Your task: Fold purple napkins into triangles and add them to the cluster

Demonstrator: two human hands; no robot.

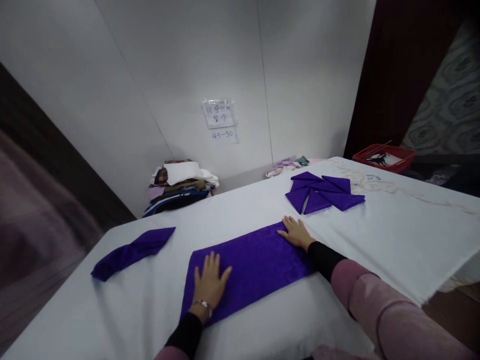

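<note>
A purple cloth napkin (255, 265) lies flat on the white-covered table, folded into a long rectangle. My left hand (210, 282) rests palm down on its left end, fingers spread. On the far right corner of the same napkin, my right hand (295, 232) lies flat with the fingers apart. Neither hand grasps anything. Beyond my right hand sits a group of purple napkins (318, 192) folded into pointed triangles. Off to the left is another purple napkin (133, 254), bunched lengthwise into a narrow strip.
The white tablecloth (382, 240) spans the table. A pile of folded clothes (182, 185) stands past the far edge, near a wall bearing a handwritten paper sign (219, 115). A red basket (386, 157) with small items is at the far right. More fabric (287, 165) lies behind.
</note>
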